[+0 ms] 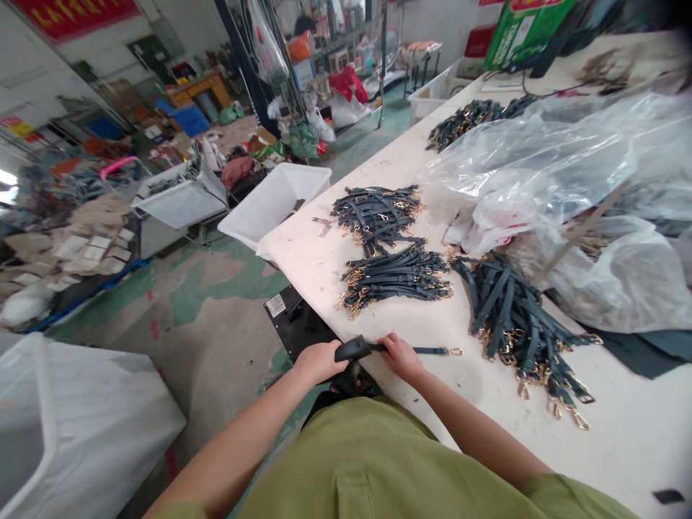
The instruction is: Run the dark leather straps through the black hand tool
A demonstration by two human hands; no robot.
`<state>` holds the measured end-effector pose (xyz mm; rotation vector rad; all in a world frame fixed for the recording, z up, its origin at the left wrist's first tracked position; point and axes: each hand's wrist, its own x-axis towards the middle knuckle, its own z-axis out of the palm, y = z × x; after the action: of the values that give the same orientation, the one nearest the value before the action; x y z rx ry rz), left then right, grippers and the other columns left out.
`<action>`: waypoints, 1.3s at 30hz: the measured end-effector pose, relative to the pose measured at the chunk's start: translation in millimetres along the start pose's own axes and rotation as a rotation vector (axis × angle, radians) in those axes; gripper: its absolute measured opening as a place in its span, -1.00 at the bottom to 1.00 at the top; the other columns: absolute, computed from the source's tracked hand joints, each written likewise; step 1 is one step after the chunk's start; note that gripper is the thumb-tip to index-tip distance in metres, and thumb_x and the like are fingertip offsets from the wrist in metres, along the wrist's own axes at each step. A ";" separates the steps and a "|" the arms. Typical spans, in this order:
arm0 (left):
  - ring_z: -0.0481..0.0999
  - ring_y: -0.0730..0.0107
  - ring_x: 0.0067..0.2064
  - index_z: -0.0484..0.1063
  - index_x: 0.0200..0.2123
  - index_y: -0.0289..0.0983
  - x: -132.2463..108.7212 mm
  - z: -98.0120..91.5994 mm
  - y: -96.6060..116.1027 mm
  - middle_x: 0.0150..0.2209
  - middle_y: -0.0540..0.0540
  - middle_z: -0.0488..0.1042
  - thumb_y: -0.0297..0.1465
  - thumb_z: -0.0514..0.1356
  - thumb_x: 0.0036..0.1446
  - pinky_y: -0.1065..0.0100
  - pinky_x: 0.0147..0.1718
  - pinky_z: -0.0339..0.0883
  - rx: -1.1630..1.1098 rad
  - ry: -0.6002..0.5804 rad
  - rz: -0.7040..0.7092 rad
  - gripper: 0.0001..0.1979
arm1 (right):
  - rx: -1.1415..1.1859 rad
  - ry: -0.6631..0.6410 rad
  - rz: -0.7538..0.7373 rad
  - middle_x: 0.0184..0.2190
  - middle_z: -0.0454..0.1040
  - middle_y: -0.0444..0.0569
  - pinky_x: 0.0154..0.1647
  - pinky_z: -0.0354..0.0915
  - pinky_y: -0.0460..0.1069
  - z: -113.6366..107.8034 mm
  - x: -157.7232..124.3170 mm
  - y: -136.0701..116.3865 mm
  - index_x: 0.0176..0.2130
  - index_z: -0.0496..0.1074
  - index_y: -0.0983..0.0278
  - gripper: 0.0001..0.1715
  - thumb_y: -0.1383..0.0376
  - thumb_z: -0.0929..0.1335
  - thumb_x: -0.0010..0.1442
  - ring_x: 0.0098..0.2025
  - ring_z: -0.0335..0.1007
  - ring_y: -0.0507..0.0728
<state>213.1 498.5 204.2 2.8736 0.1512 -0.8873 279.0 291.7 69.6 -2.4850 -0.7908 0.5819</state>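
At the table's near edge, my right hand [401,357] is closed on a narrow dark strap [429,351]. The strap runs to the right over the white tabletop and ends in a gold snap hook [453,352]. My left hand [318,362] is wrapped round a dark blocky object [352,349], whose kind I cannot make out; it meets the strap's left end. Beyond my hands lies a neat bundle of dark straps [397,277] with gold hooks, and behind it a looser, crossed pile [378,213]. To the right a tangled heap of straps [513,313] spreads out.
Clear plastic bags [540,166] cover the table's right side, beside dark flat sheets [638,349]. More straps [470,119] lie at the far end. A white bin [281,194] stands against the table's left edge; another large white bin [108,418] is at lower left.
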 end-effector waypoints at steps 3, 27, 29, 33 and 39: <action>0.45 0.28 -0.31 0.35 -0.25 -0.15 2.3 1.1 4.4 -0.33 -0.07 0.47 -0.05 -0.04 -0.05 0.42 -0.47 0.22 -0.030 -0.002 -0.031 -0.59 | -0.014 -0.014 0.018 -0.19 0.23 -0.03 -0.14 0.04 -0.10 -0.4 1.4 -4.1 -0.12 0.28 0.21 -0.69 0.33 0.19 0.10 -0.18 0.20 0.04; 0.43 0.29 -0.24 0.25 -0.11 -0.09 -41.8 -12.1 -21.2 -0.23 -0.04 0.46 -0.09 -0.02 -0.04 0.40 -0.34 0.21 -0.193 0.093 -0.113 -0.58 | -0.504 0.192 0.100 0.14 -0.09 0.17 -0.24 0.16 0.04 -64.6 105.5 4.5 0.18 -0.18 0.25 -0.12 0.03 0.25 0.00 -0.18 0.21 0.19; 0.43 0.29 -0.22 0.22 -0.07 -0.08 -43.4 -11.4 -23.4 -0.21 -0.03 0.45 -0.10 -0.01 -0.04 0.40 -0.32 0.21 -0.227 0.073 -0.135 -0.57 | -0.497 0.188 0.153 0.15 -0.14 0.21 -0.28 0.17 0.04 -59.4 123.3 6.3 0.19 -0.23 0.26 -0.10 0.00 0.22 0.02 -0.20 0.21 0.19; 0.43 0.28 -0.21 0.20 -0.05 -0.09 -41.8 -9.8 -23.9 -0.22 -0.05 0.45 -0.12 0.01 -0.05 0.40 -0.29 0.20 -0.278 0.031 -0.196 -0.54 | -0.468 0.237 0.219 0.15 -0.16 0.24 -0.33 0.18 0.04 -61.3 157.7 7.9 0.19 -0.26 0.29 -0.13 0.02 0.20 0.05 -0.19 0.21 0.21; 0.42 0.28 -0.21 0.21 -0.05 -0.08 -41.0 -9.3 -26.6 -0.21 -0.05 0.45 -0.11 0.00 -0.06 0.38 -0.28 0.22 -0.300 0.068 -0.215 -0.54 | -0.431 0.208 0.192 0.08 -0.04 0.21 -0.33 0.17 -0.01 -85.9 181.3 13.3 0.17 -0.13 0.30 -0.19 0.05 0.21 0.04 -0.23 0.26 0.14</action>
<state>180.9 523.9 232.5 2.6388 0.5592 -0.7273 464.0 368.6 86.1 -2.9793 -0.6540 0.2221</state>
